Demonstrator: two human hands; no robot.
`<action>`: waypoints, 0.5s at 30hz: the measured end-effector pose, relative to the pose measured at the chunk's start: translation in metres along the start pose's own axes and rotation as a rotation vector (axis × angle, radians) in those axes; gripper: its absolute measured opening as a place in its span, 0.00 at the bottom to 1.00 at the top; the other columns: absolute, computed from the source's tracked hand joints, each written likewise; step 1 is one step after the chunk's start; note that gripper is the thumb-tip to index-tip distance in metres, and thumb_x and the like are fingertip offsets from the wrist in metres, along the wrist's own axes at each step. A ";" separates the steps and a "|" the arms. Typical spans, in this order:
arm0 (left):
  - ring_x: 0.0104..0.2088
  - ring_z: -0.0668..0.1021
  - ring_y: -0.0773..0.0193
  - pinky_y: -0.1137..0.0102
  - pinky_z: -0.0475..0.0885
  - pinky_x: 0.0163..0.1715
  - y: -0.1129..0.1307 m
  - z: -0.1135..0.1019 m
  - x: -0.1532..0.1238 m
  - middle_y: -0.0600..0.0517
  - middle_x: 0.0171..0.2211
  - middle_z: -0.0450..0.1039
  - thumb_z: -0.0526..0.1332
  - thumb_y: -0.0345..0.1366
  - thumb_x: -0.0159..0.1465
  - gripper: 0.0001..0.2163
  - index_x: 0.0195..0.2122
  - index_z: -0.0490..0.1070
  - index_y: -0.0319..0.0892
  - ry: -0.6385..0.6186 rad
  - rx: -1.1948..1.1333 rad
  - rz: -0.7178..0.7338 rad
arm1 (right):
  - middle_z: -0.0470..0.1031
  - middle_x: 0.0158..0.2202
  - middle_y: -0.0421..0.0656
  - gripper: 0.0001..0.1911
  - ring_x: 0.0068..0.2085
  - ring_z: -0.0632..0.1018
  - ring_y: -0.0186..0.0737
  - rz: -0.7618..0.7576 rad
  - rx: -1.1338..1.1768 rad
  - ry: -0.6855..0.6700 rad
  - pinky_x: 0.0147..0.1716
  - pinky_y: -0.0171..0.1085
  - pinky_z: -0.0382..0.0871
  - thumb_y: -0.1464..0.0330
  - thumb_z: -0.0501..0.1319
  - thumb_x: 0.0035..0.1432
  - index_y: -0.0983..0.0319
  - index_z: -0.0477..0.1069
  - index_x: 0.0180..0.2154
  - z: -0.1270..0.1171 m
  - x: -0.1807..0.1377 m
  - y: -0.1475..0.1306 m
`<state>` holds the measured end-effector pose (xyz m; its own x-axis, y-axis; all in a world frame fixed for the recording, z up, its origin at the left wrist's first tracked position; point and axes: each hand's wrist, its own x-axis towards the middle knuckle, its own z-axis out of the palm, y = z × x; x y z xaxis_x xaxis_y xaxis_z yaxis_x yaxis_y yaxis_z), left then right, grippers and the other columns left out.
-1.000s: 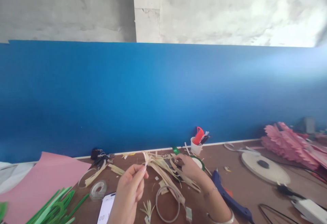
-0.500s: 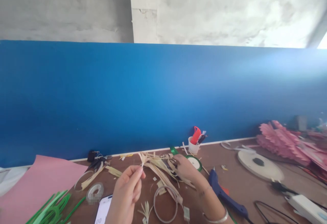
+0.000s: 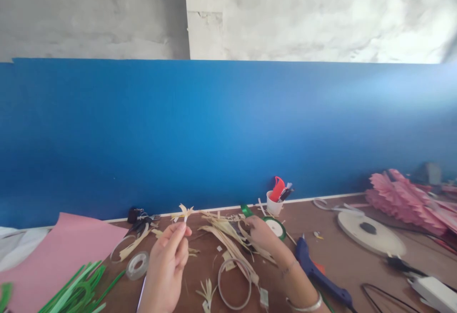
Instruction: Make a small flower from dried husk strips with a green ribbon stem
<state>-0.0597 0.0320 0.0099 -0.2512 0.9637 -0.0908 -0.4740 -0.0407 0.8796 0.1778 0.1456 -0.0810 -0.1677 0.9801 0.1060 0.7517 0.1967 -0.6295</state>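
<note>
My left hand point(image 3: 169, 261) pinches the stem of a small cream flower of dry strips point(image 3: 186, 212) between thumb and fingertips, holding it upright above the table. My right hand point(image 3: 262, 234) reaches into the pile of dry pale strips point(image 3: 228, 239), its fingers bent down among them. What those fingertips grip, if anything, is hidden. Close by that hand is a spool of green ribbon point(image 3: 274, 227). A second strip flower point(image 3: 207, 291) lies near the front, beside a clear ring point(image 3: 234, 284).
A blue glue gun point(image 3: 316, 272) lies right of my right forearm. Behind stands a white cup point(image 3: 274, 204) with pens. Green stems point(image 3: 80, 289), pink paper point(image 3: 64, 251) and a tape roll point(image 3: 137, 265) are at left. A white disc point(image 3: 369, 234) and power strip point(image 3: 435, 294) sit at right.
My left hand has moved left with the small flower, away from the strip pile, and now covers most of the phone. My right hand stays at the strips. The view has shifted slightly.
</note>
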 end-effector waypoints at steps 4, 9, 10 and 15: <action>0.15 0.52 0.80 0.82 0.48 0.14 0.002 -0.004 0.003 0.61 0.17 0.60 0.68 0.40 0.56 0.09 0.28 0.72 0.39 0.050 -0.056 0.040 | 0.72 0.50 0.46 0.14 0.45 0.76 0.44 0.008 0.005 0.051 0.43 0.47 0.73 0.65 0.59 0.63 0.62 0.68 0.50 -0.012 0.005 -0.001; 0.14 0.52 0.82 0.81 0.46 0.13 0.004 -0.005 0.005 0.57 0.22 0.68 0.69 0.38 0.54 0.10 0.28 0.73 0.37 0.044 -0.073 0.018 | 0.72 0.51 0.47 0.15 0.45 0.76 0.43 -0.034 0.000 0.068 0.42 0.47 0.73 0.65 0.59 0.63 0.62 0.68 0.51 -0.020 0.003 -0.010; 0.14 0.52 0.82 0.81 0.46 0.13 0.003 -0.004 0.005 0.57 0.22 0.67 0.69 0.38 0.54 0.10 0.29 0.73 0.37 0.045 -0.073 0.014 | 0.72 0.50 0.46 0.15 0.45 0.76 0.43 -0.050 -0.012 0.056 0.42 0.47 0.73 0.65 0.59 0.63 0.62 0.68 0.50 -0.017 0.001 -0.014; 0.14 0.52 0.82 0.81 0.46 0.14 0.001 -0.004 0.005 0.61 0.18 0.60 0.70 0.39 0.52 0.11 0.27 0.71 0.37 0.042 -0.041 -0.004 | 0.74 0.50 0.47 0.05 0.52 0.73 0.49 -0.092 -0.115 -0.012 0.50 0.50 0.67 0.69 0.64 0.57 0.64 0.76 0.35 0.013 -0.015 -0.037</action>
<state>-0.0651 0.0361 0.0086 -0.2838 0.9520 -0.1147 -0.5095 -0.0484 0.8591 0.1442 0.1236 -0.0697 -0.2464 0.9576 0.1491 0.8010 0.2878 -0.5249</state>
